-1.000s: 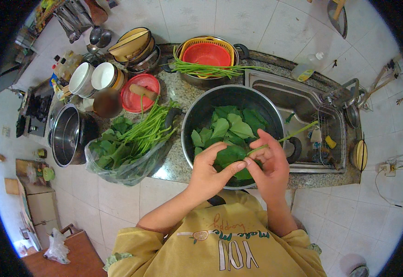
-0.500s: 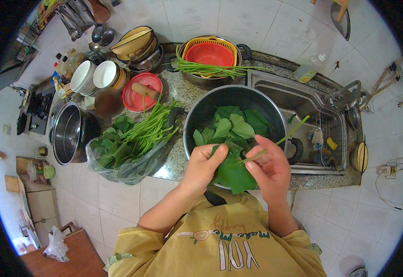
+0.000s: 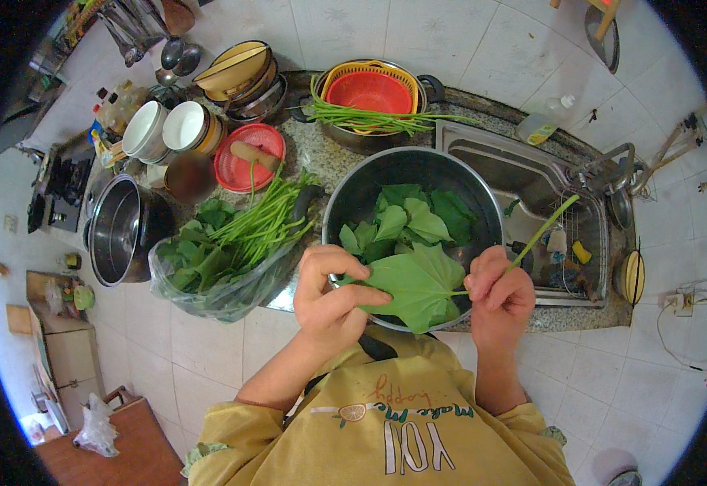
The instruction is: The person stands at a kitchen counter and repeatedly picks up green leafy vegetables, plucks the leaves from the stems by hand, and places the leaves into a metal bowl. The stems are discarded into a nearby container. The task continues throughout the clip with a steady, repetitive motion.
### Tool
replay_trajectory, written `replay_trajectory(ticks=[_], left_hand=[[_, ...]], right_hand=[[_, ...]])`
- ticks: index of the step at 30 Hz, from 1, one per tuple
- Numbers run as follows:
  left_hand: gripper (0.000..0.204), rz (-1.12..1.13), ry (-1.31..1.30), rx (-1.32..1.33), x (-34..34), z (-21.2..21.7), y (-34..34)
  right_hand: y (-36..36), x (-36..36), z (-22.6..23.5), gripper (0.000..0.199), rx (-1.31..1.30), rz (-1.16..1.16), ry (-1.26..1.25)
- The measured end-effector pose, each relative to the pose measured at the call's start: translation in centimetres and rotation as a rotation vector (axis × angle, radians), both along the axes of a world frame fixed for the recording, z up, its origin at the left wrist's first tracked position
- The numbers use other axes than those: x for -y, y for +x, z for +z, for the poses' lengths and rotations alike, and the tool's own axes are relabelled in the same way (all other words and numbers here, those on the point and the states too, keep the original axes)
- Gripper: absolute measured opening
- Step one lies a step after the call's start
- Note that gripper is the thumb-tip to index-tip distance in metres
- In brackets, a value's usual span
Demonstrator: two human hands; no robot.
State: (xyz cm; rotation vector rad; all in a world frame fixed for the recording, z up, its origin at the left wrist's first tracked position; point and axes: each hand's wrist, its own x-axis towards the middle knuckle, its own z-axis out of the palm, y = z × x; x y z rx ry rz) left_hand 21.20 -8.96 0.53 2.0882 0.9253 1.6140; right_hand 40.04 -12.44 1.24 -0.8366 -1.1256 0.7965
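The leaf [image 3: 420, 283] is held over the near side of the pot [image 3: 369, 182], its blade pinched by the left hand [image 3: 329, 296], its stem [image 3: 544, 233] by the right hand [image 3: 501, 296]. Light, limp, easily torn handling is expected; the firmer stem is best gripped.

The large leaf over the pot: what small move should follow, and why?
Probably snap the stem off the large leaf: the left hand holds the leaf's left side, the right hand pinches the stem near where the two appear joined, and other leaves lie in the pot.
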Motion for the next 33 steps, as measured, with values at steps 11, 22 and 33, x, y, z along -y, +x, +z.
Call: replay_trajectory(ticks=[11,22,33], left_hand=[[0.025,-0.030,-0.088,-0.088,-0.6,0.8,-0.2],[0.014,-0.281,-0.236,-0.111,-0.2,1.4,3.2],[0.010,-0.380,-0.534,0.101,-0.1,1.1,3.0]], right_hand=[[-0.1,-0.1,0.9,0.027,0.036,-0.067,-0.006],[-0.9,-0.1,0.6,0.019,0.187,-0.059,-0.015],[-0.4,-0.1,0.9,0.015,0.119,0.009,-0.078]])
